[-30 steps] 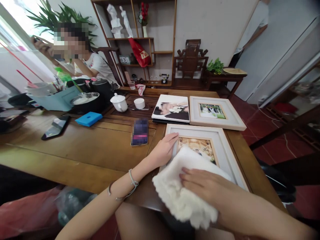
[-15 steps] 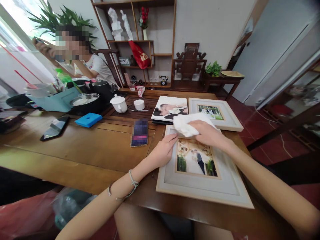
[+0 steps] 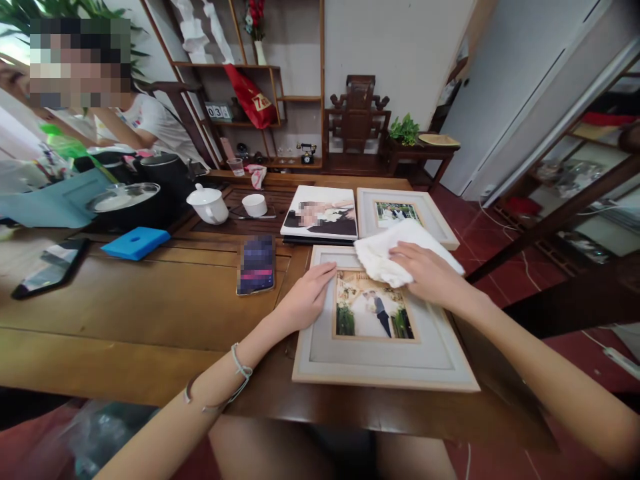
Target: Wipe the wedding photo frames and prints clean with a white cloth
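Note:
A wooden picture frame (image 3: 385, 373) with a white mat and a photo of a couple lies face up near the table's front edge. My left hand (image 3: 311, 293) rests on its left side, fingers stretched out over the rim; the thumb is hidden. My right hand (image 3: 425, 270) is closed on a white cloth (image 3: 383, 257), pressed over the frame's upper right part and hiding that corner. Behind the cloth lies a second picture frame (image 3: 435, 220), partly covered by it. To its left sits a white-covered photo album (image 3: 320, 212) with a picture of people on top.
Left of the frame lies a phone (image 3: 256, 265). Further left are a blue block (image 3: 135, 243), a dark tablet (image 3: 50, 268), a lidded white teacup (image 3: 207, 205) and a small white cup (image 3: 255, 205). Another person (image 3: 150, 127) sits at the far left behind a blue bin (image 3: 55, 203).
My right hand has slid the cloth toward the frame's upper right side, and the cloth is spread wider. My left hand stays on the left rim. The view has turned somewhat right.

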`<state>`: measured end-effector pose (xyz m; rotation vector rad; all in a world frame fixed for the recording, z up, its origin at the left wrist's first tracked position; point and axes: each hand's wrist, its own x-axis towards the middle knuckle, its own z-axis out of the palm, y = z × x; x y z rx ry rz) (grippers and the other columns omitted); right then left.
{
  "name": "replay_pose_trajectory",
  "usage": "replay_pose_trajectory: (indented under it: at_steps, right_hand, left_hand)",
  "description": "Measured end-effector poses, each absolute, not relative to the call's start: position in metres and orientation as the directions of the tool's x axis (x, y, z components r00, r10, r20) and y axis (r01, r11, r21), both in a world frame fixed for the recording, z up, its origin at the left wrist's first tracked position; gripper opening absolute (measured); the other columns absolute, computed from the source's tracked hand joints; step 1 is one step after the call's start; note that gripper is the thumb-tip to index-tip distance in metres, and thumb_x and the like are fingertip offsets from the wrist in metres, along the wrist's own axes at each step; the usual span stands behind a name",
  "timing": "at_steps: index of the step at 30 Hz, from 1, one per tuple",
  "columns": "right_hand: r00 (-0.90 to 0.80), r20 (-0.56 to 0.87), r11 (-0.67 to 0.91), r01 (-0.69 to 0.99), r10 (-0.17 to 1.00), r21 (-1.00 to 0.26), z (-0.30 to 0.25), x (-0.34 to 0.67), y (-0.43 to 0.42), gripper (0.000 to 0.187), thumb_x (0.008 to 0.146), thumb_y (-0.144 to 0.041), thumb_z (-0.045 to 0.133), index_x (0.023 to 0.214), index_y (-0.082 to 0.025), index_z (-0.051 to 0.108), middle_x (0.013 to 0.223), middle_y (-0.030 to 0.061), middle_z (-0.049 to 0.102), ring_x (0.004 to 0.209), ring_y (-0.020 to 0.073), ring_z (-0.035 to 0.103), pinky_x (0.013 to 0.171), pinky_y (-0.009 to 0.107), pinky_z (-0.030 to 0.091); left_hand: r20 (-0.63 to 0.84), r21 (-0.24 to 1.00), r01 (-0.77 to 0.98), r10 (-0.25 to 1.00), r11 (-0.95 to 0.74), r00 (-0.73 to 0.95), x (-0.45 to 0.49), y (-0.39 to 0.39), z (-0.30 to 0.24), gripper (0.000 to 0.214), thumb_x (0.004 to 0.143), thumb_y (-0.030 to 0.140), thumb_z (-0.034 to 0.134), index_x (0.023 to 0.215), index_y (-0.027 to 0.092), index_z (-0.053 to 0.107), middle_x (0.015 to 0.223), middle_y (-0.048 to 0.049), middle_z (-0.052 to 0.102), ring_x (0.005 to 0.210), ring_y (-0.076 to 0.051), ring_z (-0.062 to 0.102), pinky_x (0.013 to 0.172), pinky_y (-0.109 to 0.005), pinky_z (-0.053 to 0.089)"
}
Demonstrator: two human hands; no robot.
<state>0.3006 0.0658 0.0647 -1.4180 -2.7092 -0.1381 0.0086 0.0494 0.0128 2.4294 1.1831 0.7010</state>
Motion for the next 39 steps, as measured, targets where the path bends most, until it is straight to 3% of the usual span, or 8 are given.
replay_pose_trajectory:
  at_steps: [6,10,15,20,27,31,36,39]
  right_hand:
    - [-0.543,0.112,0.537,0.84,0.832,0.082,0.073,0.316,0.043,0.058,0.062,0.001,0.051,0.118,-0.004,0.063,0.153,0.0201,0.036,0.144,0.0377,0.022,0.114,0.053,0.032]
    - [-0.619,-0.087,0.622,0.783,0.781,0.011,0.085,0.292,-0.008,0.071,0.059,0.0,0.051,0.13,-0.003,0.056,0.144,0.0216,0.048,0.138,0.0337,0.039,0.112,0.047,0.038]
    - [-0.761,-0.163,0.736,0.649,0.628,-0.191,0.105,0.276,-0.066,0.078,0.057,0.0,0.051,0.133,-0.015,0.056,0.145,0.0137,0.05,0.135,0.0299,0.044,0.109,0.044,0.042]
    - [-0.696,-0.085,0.657,0.706,0.713,-0.266,0.095,0.282,-0.021,0.064,0.065,-0.003,0.053,0.128,-0.015,0.059,0.14,0.0131,0.056,0.132,0.0294,0.047,0.109,0.049,0.04]
    - [-0.534,0.192,0.557,0.826,0.824,-0.091,0.059,0.295,0.041,0.057,0.069,-0.008,0.055,0.126,-0.007,0.055,0.148,0.0228,0.042,0.141,0.0335,0.032,0.113,0.056,0.028]
    - [-0.54,0.04,0.541,0.836,0.841,-0.089,0.075,0.29,0.008,0.07,0.061,-0.002,0.051,0.131,-0.004,0.052,0.14,0.0234,0.052,0.139,0.0337,0.037,0.112,0.052,0.033]
    - [-0.738,-0.155,0.671,0.665,0.656,-0.329,0.121,0.284,-0.056,0.059,0.067,-0.002,0.05,0.12,-0.023,0.063,0.128,0.0083,0.065,0.119,0.0249,0.059,0.097,0.036,0.049]
    - [-0.773,-0.163,0.678,0.621,0.613,-0.394,0.128,0.281,-0.064,0.054,0.07,-0.004,0.053,0.119,-0.025,0.064,0.125,0.0062,0.067,0.114,0.0233,0.063,0.093,0.033,0.051]
  left_hand:
    - [0.279,0.492,0.645,0.808,-0.585,0.519,0.01,0.048,0.015,0.045,0.095,0.016,0.033,0.136,0.009,0.051,0.147,-0.0145,0.048,0.138,-0.025,0.043,0.118,-0.046,0.033]
    - [0.281,0.483,0.65,0.807,-0.587,0.52,0.01,0.048,0.013,0.045,0.095,0.016,0.033,0.136,0.008,0.052,0.146,-0.0152,0.048,0.137,-0.025,0.043,0.118,-0.045,0.033]
    - [0.319,0.469,0.634,0.787,-0.615,0.528,0.01,0.049,0.01,0.045,0.095,0.016,0.033,0.133,0.004,0.053,0.145,-0.0177,0.048,0.137,-0.025,0.043,0.118,-0.044,0.033]
    - [0.329,0.466,0.632,0.784,-0.619,0.526,0.011,0.049,0.011,0.042,0.095,0.014,0.033,0.129,0.006,0.056,0.143,-0.0177,0.05,0.136,-0.025,0.045,0.117,-0.046,0.035]
    - [0.321,0.466,0.637,0.789,-0.613,0.524,0.01,0.048,0.013,0.04,0.094,0.014,0.036,0.128,0.009,0.057,0.143,-0.0156,0.051,0.136,-0.024,0.045,0.117,-0.045,0.035]
    - [0.317,0.479,0.644,0.801,-0.597,0.507,0.01,0.046,0.014,0.041,0.094,0.014,0.036,0.129,0.01,0.057,0.144,-0.0148,0.051,0.136,-0.024,0.046,0.117,-0.045,0.036]
    - [0.293,0.479,0.657,0.812,-0.582,0.505,0.011,0.046,0.014,0.044,0.093,0.013,0.036,0.132,0.008,0.055,0.145,-0.0151,0.05,0.136,-0.025,0.044,0.118,-0.044,0.034]
    - [0.288,0.479,0.661,0.815,-0.577,0.503,0.011,0.047,0.013,0.044,0.093,0.013,0.036,0.132,0.007,0.055,0.145,-0.0155,0.049,0.137,-0.025,0.044,0.118,-0.044,0.033]
